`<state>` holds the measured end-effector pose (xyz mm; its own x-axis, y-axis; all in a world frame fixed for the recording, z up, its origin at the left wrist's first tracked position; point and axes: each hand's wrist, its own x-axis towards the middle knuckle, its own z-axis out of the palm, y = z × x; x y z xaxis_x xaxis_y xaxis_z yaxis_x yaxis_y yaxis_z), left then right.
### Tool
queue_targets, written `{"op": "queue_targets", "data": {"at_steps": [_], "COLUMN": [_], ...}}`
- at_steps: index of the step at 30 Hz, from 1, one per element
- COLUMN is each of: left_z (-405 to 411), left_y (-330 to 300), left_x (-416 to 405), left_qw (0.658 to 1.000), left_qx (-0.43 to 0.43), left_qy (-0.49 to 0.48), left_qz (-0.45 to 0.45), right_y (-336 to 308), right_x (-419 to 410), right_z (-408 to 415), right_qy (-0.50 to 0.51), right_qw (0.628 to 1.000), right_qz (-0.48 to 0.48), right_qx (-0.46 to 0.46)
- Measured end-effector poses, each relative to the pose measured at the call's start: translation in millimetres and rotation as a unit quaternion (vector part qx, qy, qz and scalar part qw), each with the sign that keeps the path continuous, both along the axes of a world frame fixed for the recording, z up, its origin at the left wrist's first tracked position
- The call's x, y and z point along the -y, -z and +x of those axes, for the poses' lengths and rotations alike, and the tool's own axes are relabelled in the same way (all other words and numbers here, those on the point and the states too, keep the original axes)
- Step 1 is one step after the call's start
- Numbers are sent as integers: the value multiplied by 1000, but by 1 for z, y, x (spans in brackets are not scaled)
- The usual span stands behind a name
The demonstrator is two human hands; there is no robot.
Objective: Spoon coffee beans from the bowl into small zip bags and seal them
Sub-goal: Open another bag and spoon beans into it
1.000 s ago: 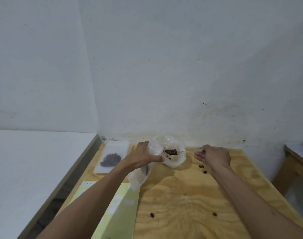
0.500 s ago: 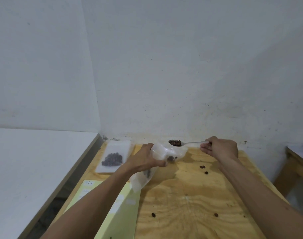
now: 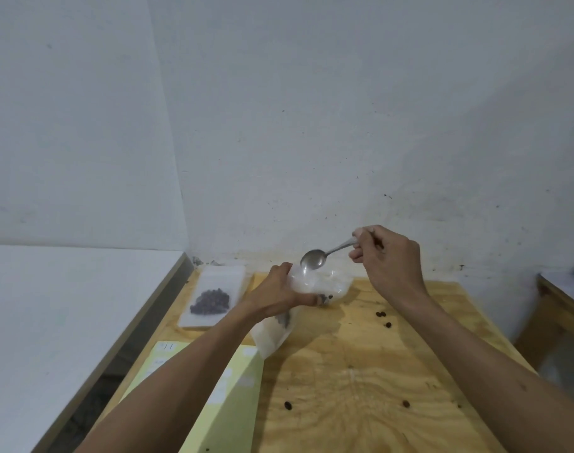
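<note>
The spoon (image 3: 315,258) slants bowl-down to the left, handle rising rightward, above the zip bag (image 3: 280,325); the right hand (image 3: 388,258) pinches its handle, wrist raised; the left hand (image 3: 280,294) grips the bag's mouth over the worktop (image 3: 361,371); a filled bag (image 3: 212,297) lies left.

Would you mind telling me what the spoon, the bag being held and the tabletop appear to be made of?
Spoon: likely polished metal, grey with a bright sheen.
Bag: thin clear plastic film; beans show through it and it creases under the left hand.
Tabletop: probably unfinished plywood, pale with broad swirling grain and a matt surface.
</note>
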<state>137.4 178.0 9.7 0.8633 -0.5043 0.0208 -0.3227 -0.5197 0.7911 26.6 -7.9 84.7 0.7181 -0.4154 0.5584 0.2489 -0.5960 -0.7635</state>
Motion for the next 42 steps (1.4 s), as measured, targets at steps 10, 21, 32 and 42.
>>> {"op": "queue_targets", "data": {"at_steps": [10,21,32,42], "left_z": [-1,30,24,1], "left_y": [-7,-15,-20,-16], "left_x": [3,40,30,-21], "left_qw": [971,941,949,986], "left_qx": [-214,-254,-246,-133], "left_qy": [34,-37,5,72], "left_qz": [-101,-221,-197,-74], "right_y": [58,81,90,68], "right_x": [35,33,31,37], "right_z": [18,26,36,27], "right_qy": [25,105,145,144], "right_qw": [994,974,874,896], "right_qz": [-42,37,401,378], "right_qx": [-95,-195,-231,-183]}}
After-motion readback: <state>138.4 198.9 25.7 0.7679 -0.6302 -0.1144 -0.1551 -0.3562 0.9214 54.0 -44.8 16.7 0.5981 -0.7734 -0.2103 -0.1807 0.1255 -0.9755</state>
